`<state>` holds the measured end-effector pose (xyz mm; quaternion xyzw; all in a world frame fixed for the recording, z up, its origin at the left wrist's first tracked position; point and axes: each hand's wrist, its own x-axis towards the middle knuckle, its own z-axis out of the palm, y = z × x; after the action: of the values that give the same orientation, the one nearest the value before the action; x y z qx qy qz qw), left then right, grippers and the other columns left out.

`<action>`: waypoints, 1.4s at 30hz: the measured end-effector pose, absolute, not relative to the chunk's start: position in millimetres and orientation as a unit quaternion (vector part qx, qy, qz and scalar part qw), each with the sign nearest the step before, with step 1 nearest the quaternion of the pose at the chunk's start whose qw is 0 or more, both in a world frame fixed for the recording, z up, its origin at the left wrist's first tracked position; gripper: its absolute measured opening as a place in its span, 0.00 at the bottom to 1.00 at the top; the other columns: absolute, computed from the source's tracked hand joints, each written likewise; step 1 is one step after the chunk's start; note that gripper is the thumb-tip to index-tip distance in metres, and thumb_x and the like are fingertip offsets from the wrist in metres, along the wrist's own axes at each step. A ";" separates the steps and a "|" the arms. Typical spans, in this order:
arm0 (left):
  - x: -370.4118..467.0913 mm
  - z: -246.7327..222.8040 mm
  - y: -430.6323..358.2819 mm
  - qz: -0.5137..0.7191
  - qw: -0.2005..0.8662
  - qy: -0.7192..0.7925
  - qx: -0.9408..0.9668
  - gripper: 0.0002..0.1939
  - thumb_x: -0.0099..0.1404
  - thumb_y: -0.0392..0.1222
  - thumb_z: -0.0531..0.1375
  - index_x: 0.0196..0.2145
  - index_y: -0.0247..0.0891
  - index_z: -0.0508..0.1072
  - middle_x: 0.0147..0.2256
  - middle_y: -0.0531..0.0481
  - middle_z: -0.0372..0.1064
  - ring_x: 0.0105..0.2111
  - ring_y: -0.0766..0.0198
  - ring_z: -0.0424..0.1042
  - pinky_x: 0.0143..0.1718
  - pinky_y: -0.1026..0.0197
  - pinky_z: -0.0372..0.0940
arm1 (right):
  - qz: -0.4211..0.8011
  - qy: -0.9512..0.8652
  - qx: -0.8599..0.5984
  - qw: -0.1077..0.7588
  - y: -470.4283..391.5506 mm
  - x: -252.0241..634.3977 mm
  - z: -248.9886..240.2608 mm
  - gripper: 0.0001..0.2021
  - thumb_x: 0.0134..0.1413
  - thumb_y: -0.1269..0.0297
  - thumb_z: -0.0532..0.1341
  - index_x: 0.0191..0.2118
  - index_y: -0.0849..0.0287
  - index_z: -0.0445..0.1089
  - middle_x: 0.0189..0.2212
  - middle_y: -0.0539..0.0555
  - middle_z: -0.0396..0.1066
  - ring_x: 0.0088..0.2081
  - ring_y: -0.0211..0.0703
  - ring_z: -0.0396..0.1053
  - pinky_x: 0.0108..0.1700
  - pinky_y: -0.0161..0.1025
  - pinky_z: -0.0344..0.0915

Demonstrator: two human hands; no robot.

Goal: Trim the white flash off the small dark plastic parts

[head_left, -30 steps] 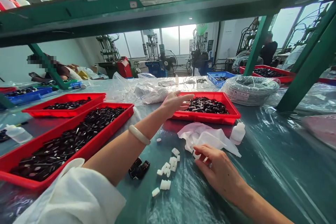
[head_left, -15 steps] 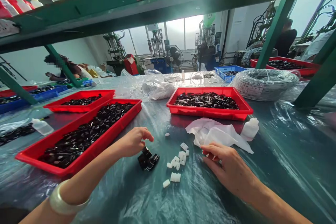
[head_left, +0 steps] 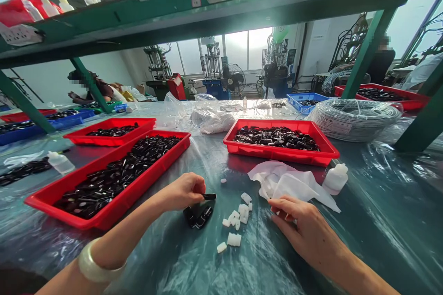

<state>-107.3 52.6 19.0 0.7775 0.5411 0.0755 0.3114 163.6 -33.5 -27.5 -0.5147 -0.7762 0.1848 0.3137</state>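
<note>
My left hand pinches a small black plastic piece between thumb and fingertips, its end pointing right. Just below lies a little heap of similar black pieces on the plastic-covered table. My right hand is closed, fingers curled toward the thumb, beside a crumpled white cloth. What its fingertips hold, if anything, is hidden. Between the hands several small white blocks are scattered, with one white bit farther off.
Red trays full of black pieces stand at left, and another red tray lies ahead. A white bottle leans by the cloth. Wrapped grey cable coil sits at right. A green shelf beam crosses overhead. Other people are in the background.
My left hand has closed on a black piece from the heap and raised it slightly, off to the right. My right hand keeps nearly the same pose. The view has tilted up slightly.
</note>
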 end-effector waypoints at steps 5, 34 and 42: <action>-79.5 33.8 45.7 0.116 0.309 0.515 0.791 0.05 0.51 0.39 0.56 0.24 0.35 0.68 0.20 0.55 0.62 0.23 0.68 0.60 0.24 0.68 0.54 | 0.219 -0.755 -0.514 0.343 -34.1 161.4 -28.0 0.13 0.53 0.68 0.54 0.44 0.61 0.70 0.32 0.55 0.71 0.29 0.41 0.67 0.32 0.39 0.64; 0.2 -4.7 10.8 0.311 0.669 0.437 0.515 0.14 0.58 0.47 0.59 0.30 0.31 0.73 0.30 0.44 0.74 0.21 0.68 0.73 0.21 0.72 0.64 | -0.013 -0.471 -0.669 0.575 -7.0 205.1 -10.9 0.30 0.43 0.57 0.63 0.53 0.58 0.56 0.51 0.60 0.60 0.49 0.52 0.60 0.47 0.48 0.61; -2.0 -1.3 10.9 0.319 0.732 0.405 0.446 0.13 0.61 0.44 0.57 0.31 0.30 0.72 0.29 0.41 0.75 0.23 0.65 0.74 0.22 0.71 0.68 | 0.085 -0.332 -0.816 0.466 29.5 254.2 -47.9 0.42 0.38 0.59 0.68 0.59 0.63 0.50 0.54 0.69 0.58 0.50 0.62 0.61 0.47 0.56 0.63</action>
<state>-2.0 10.9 -1.3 0.4458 0.4049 0.3194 0.7317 254.2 29.5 -47.9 -0.8159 -0.3318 0.0851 0.4658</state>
